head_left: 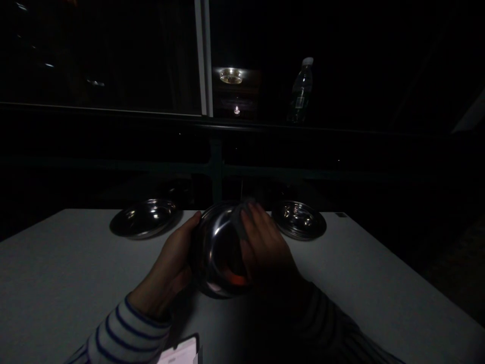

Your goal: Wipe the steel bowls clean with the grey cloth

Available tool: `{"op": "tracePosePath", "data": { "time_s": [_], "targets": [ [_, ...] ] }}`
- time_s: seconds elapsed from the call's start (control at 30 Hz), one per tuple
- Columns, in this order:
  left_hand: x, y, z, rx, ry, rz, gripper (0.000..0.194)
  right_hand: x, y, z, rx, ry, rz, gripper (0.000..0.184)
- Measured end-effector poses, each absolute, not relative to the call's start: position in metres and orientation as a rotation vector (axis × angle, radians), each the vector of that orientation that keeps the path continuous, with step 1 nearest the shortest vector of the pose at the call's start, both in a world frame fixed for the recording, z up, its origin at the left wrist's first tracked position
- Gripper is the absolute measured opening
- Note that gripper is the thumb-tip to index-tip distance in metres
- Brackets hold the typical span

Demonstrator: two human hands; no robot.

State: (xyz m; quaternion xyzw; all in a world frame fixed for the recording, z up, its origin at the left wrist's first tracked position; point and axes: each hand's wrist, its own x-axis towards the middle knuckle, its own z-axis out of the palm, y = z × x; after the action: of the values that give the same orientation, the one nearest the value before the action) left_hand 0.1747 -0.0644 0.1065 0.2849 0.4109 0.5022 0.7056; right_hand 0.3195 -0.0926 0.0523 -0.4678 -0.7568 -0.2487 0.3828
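Observation:
A shiny steel plate (217, 242) is tilted up on the pale table (56, 273), its inner face turned toward me. My left hand (172, 265) grips its left rim, thumb over the edge. My right hand (265, 242) lies against the plate's face with the fingers pressed on a grey cloth (242, 217), which is hard to make out in the dark.
Two more steel plates lie flat at the table's far edge, one on the left (144, 218) and one on the right (299, 220). A clear water bottle (302, 91) stands on a dark ledge behind. A phone (182, 351) lies at the near edge.

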Motion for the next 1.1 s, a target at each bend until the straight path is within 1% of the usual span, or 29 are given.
{"op": "tracePosePath", "data": {
  "time_s": [0.07, 0.17, 0.23, 0.27, 0.37, 0.4, 0.53, 0.7, 0.83, 0.9, 0.93, 1.0, 1.07, 1.1],
  "targets": [
    [0.176, -0.065, 0.107, 0.626, 0.904, 1.099, 0.023, 0.308, -0.099, 0.047, -0.996, -2.012, -0.724, 0.041],
    [0.176, -0.065, 0.105, 0.650, 0.921, 1.028, 0.022, 0.299, -0.104, 0.046, -0.865, -2.093, -0.697, 0.038],
    [0.174, -0.064, 0.103, 0.680, 0.949, 0.999, 0.020, 0.308, -0.100, 0.054, -0.958, -2.102, -0.657, 0.041],
    [0.173, -0.064, 0.103, 0.691, 0.954, 0.996, 0.020, 0.317, -0.097, 0.060, -1.024, -2.038, -0.629, 0.041],
    [0.169, -0.062, 0.103, 0.672, 0.902, 1.000, 0.020, 0.351, -0.090, 0.080, -1.204, -1.782, -0.405, 0.037],
    [0.167, -0.061, 0.104, 0.653, 0.867, 1.005, 0.019, 0.362, -0.091, 0.086, -1.248, -1.665, -0.385, 0.036],
    [0.161, -0.058, 0.107, 0.561, 0.737, 1.003, 0.023, 0.386, -0.100, 0.102, -1.281, -1.418, -0.396, 0.033],
    [0.157, -0.055, 0.106, 0.548, 0.688, 0.992, 0.024, 0.388, -0.107, 0.107, -1.293, -1.387, -0.387, 0.034],
    [0.159, -0.054, 0.104, 0.595, 0.797, 1.060, 0.019, 0.389, -0.104, 0.107, -1.325, -1.442, -0.379, 0.033],
    [0.162, -0.055, 0.102, 0.651, 0.925, 1.186, 0.015, 0.390, -0.104, 0.107, -1.325, -1.453, -0.400, 0.034],
    [0.163, -0.055, 0.101, 0.711, 1.004, 1.253, 0.017, 0.390, -0.104, 0.107, -1.322, -1.457, -0.413, 0.034],
    [0.166, -0.057, 0.098, 0.929, 1.172, 1.314, 0.029, 0.390, -0.104, 0.107, -1.326, -1.468, -0.435, 0.034],
    [0.169, -0.060, 0.094, 1.244, 1.279, 1.247, 0.040, 0.390, -0.105, 0.107, -1.340, -1.478, -0.455, 0.035],
    [0.170, -0.062, 0.091, 1.412, 1.300, 1.196, 0.043, 0.389, -0.105, 0.107, -1.347, -1.484, -0.465, 0.035]
  ]
}}
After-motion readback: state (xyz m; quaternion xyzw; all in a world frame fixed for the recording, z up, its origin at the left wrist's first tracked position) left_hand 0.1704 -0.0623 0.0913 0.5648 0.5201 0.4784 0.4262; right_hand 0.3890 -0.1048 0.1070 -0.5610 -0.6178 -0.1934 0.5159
